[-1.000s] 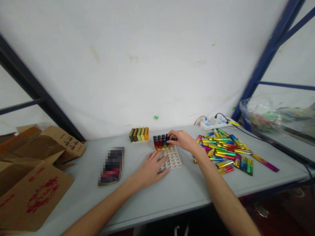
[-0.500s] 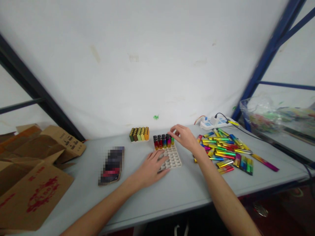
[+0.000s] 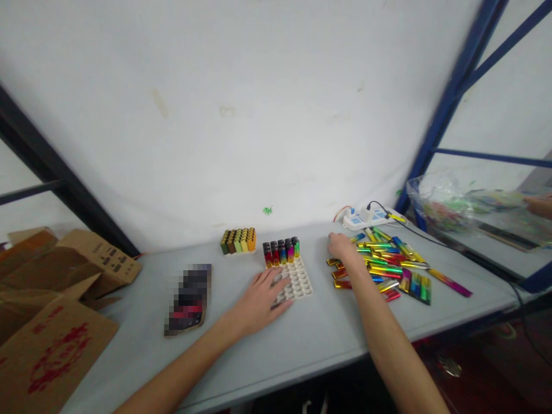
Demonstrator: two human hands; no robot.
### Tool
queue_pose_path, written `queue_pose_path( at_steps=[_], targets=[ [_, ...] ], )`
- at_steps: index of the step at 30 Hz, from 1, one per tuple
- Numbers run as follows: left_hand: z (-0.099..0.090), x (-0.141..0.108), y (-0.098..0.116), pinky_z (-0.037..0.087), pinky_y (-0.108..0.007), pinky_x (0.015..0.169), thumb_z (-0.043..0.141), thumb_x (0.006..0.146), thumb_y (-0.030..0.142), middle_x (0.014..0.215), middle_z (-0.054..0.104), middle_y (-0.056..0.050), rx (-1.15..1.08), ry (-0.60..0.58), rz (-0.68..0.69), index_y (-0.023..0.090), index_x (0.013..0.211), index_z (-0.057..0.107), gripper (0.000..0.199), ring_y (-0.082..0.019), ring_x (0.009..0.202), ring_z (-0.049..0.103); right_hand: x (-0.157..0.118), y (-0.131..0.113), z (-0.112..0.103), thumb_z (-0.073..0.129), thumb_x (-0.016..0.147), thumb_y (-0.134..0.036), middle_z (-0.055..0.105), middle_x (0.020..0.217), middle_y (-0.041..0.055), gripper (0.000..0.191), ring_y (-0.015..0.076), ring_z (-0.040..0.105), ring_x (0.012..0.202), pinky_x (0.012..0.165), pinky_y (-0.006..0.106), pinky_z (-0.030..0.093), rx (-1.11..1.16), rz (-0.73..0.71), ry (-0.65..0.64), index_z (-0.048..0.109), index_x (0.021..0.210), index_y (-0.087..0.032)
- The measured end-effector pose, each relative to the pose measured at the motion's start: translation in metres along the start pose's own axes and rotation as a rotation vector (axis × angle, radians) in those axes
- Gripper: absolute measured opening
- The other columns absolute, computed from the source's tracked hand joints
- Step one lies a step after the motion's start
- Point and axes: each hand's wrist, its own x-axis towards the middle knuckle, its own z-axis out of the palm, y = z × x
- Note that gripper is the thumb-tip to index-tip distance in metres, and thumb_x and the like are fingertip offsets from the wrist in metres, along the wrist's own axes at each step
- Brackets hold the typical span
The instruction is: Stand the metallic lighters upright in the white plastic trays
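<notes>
A white tray [image 3: 304,282] with rows of round holes lies mid-table, and colourful black-topped lighters [image 3: 282,253] stand upright in its back rows. My left hand [image 3: 265,299] rests on the tray's left side, fingers spread, holding nothing. At the left edge of a loose pile of shiny lighters [image 3: 388,267] is my right hand [image 3: 340,246]; its fingers are curled and mostly hidden, so what they hold, if anything, does not show. Behind and left of the tray, a block of green, brown and orange lighters [image 3: 238,241] stands upright.
Open cardboard boxes [image 3: 60,351] fill the left side. A phone [image 3: 188,299], partly pixelated, lies between them and the tray. A power strip [image 3: 373,218] with cables sits by the wall. Plastic bags [image 3: 448,201] and another person's hand [image 3: 539,206] are at the right.
My right hand has moved right, from above the standing lighters to the loose pile. My left hand has stayed on the tray. The view has shifted slightly. Another person's hand has appeared at the right edge.
</notes>
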Motion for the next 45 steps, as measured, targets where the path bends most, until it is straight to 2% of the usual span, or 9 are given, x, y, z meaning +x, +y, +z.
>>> queue_pose_path(
  at_steps=[7,10,13,16,19,22,28,35,45],
  targets=[
    [-0.001,0.0,0.001,0.039,-0.052,0.116,0.054,0.101,0.043,0.148,0.049,-0.013,0.001,-0.019,-0.008,0.025,0.139,0.055,0.042,-0.031,0.138,0.044,0.003,-0.017,-0.001,0.046,0.088,0.002,0.068,0.123,0.0182,0.045,0.0226,0.065,0.114,0.097,0.029,0.046,0.082,-0.225,-0.073,0.067,0.124,-0.012],
    [0.0,0.0,0.0,0.038,-0.052,0.116,0.053,0.102,0.044,0.148,0.049,-0.013,0.003,-0.013,-0.008,0.025,0.141,0.054,0.043,-0.03,0.139,0.044,0.001,-0.023,-0.003,0.053,0.089,-0.003,0.071,0.118,0.0167,0.042,0.0232,0.066,0.111,0.096,0.031,0.048,0.128,-0.272,-0.092,0.066,0.127,-0.012],
    [0.0,0.0,0.001,0.039,-0.051,0.116,0.054,0.101,0.044,0.147,0.05,-0.014,0.008,-0.018,-0.012,0.025,0.141,0.054,0.044,-0.03,0.138,0.045,-0.002,-0.028,-0.009,0.062,0.084,-0.005,0.075,0.106,0.012,0.044,0.0222,0.069,0.1,0.089,0.03,0.051,0.185,-0.325,-0.109,0.066,0.127,-0.014],
    [0.0,0.0,0.001,0.039,-0.052,0.116,0.054,0.101,0.044,0.147,0.05,-0.014,0.013,-0.024,-0.011,0.024,0.14,0.055,0.044,-0.031,0.138,0.045,-0.003,-0.036,-0.019,0.067,0.077,-0.004,0.078,0.098,0.0079,0.04,0.0197,0.07,0.089,0.081,0.027,0.051,0.247,-0.398,-0.121,0.071,0.115,-0.017],
    [0.0,0.0,0.001,0.039,-0.052,0.116,0.054,0.101,0.045,0.146,0.051,-0.014,0.014,-0.012,-0.013,0.024,0.139,0.056,0.043,-0.031,0.137,0.045,-0.004,-0.044,-0.029,0.069,0.076,-0.004,0.078,0.096,0.0065,0.026,0.0182,0.07,0.085,0.078,0.025,0.051,0.304,-0.47,-0.124,0.075,0.099,-0.016],
    [0.0,0.0,0.001,0.039,-0.051,0.116,0.054,0.101,0.045,0.146,0.051,-0.014,0.015,-0.01,-0.008,0.024,0.139,0.056,0.043,-0.031,0.138,0.045,-0.005,-0.05,-0.036,0.071,0.079,-0.01,0.078,0.097,0.006,0.019,0.0179,0.07,0.086,0.08,0.025,0.051,0.361,-0.526,-0.119,0.075,0.097,-0.016],
    [-0.001,0.0,0.003,0.039,-0.052,0.115,0.053,0.101,0.045,0.148,0.049,-0.015,0.035,-0.031,-0.016,0.023,0.139,0.055,0.044,-0.032,0.138,0.045,-0.008,-0.05,-0.04,0.072,0.082,-0.017,0.078,0.087,0.0052,0.012,0.0169,0.07,0.074,0.07,0.025,0.051,0.432,-0.562,-0.158,0.075,0.093,-0.015],
    [0.0,0.0,0.002,0.039,-0.052,0.115,0.054,0.101,0.044,0.147,0.049,-0.014,0.026,-0.02,-0.014,0.024,0.139,0.055,0.043,-0.031,0.137,0.045,-0.008,-0.048,-0.042,0.072,0.083,-0.021,0.076,0.088,0.0053,0.015,0.0167,0.069,0.075,0.07,0.025,0.05,0.523,-0.568,-0.09,0.071,0.097,-0.016],
    [0.0,0.0,0.001,0.039,-0.052,0.115,0.053,0.101,0.045,0.147,0.05,-0.013,0.011,-0.003,-0.008,0.025,0.139,0.055,0.043,-0.031,0.138,0.045,-0.008,-0.049,-0.039,0.074,0.079,-0.019,0.074,0.079,0.002,0.017,0.0157,0.068,0.069,0.066,0.025,0.05,0.592,-0.543,-0.123,0.07,0.095,-0.017]
  ],
)
